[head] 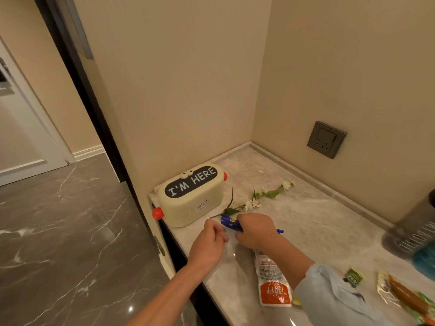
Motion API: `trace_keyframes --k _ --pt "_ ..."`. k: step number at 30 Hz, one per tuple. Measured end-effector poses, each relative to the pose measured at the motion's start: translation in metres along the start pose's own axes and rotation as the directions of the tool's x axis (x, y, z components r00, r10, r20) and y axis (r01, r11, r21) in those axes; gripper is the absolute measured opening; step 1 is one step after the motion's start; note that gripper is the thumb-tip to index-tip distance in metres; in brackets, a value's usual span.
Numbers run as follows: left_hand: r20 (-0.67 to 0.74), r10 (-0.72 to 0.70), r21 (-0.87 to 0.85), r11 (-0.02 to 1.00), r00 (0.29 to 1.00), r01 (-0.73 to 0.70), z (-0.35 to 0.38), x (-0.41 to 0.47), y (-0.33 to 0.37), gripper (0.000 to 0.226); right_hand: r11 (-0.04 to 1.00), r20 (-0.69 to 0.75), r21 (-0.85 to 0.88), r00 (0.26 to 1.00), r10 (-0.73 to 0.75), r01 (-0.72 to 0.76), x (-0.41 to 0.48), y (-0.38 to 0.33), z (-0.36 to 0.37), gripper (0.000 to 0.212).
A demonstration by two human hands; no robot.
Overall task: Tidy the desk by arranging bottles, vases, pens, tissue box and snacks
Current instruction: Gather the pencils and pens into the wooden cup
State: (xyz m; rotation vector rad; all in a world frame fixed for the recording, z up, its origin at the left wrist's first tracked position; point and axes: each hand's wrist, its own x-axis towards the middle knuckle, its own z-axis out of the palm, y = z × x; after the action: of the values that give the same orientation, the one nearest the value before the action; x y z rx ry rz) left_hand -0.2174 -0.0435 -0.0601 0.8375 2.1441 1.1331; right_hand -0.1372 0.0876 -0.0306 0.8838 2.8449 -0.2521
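Blue pens (pixel 230 222) lie on desk (pixel 306 220), just before tissue box (pixel 190 196). Right hand (pixel 255 229) fingers clamped round bundle. Left hand (pixel 209 241) fingers curled, contents unclear. Pens likely light, stiff, slippery: hold mid-barrel.

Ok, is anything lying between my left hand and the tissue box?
Nothing visible does. Only bare desk separates the left hand from the tissue box; the pens in the right hand and the flower sprig lie to the right.
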Motion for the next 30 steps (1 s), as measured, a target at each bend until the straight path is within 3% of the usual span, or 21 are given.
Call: trace_keyframes --k 3,5,10,13,16,19,24,30 --pt "0.010 0.026 -0.054 0.998 1.000 -0.025 0.006 0.005 0.014 0.008 0.986 -0.084 0.164 0.996 0.037 -0.023 -0.009 0.009 -0.015 0.012" --pt "0.028 0.050 -0.103 0.994 0.998 -0.047 0.013 0.009 0.031 0.008 0.932 -0.100 0.352 0.987 0.126 -0.084 -0.017 0.016 -0.025 0.018" --pt "0.112 0.174 -0.174 0.973 0.978 -0.154 0.041 0.018 0.086 0.019 0.578 -0.097 0.812 0.957 0.274 -0.084 -0.047 0.042 -0.054 0.019" --pt "0.182 0.272 -0.218 0.948 0.945 -0.232 0.067 0.017 0.118 0.017 0.381 -0.127 0.924 0.927 0.352 -0.019 -0.076 0.064 -0.073 0.018" --pt "0.283 0.373 -0.292 0.911 0.884 -0.291 0.096 0.008 0.148 0.021 0.268 -0.153 0.963 0.854 0.497 0.016 -0.107 0.090 -0.087 0.020" --pt "0.409 0.430 -0.391 0.879 0.805 -0.272 0.127 -0.011 0.183 0.024 0.185 -0.149 0.982 0.723 0.674 0.031 -0.141 0.120 -0.097 0.024" --pt "0.683 0.476 -0.435 0.875 0.555 -0.215 0.185 -0.052 0.233 0.025 0.103 -0.129 0.992 0.524 0.842 0.078 -0.203 0.163 -0.109 0.022" --pt "0.811 0.503 -0.436 0.860 0.299 -0.264 0.234 -0.096 0.278 0.012 0.145 -0.124 0.989 0.399 0.908 -0.024 -0.282 0.200 -0.117 0.027"
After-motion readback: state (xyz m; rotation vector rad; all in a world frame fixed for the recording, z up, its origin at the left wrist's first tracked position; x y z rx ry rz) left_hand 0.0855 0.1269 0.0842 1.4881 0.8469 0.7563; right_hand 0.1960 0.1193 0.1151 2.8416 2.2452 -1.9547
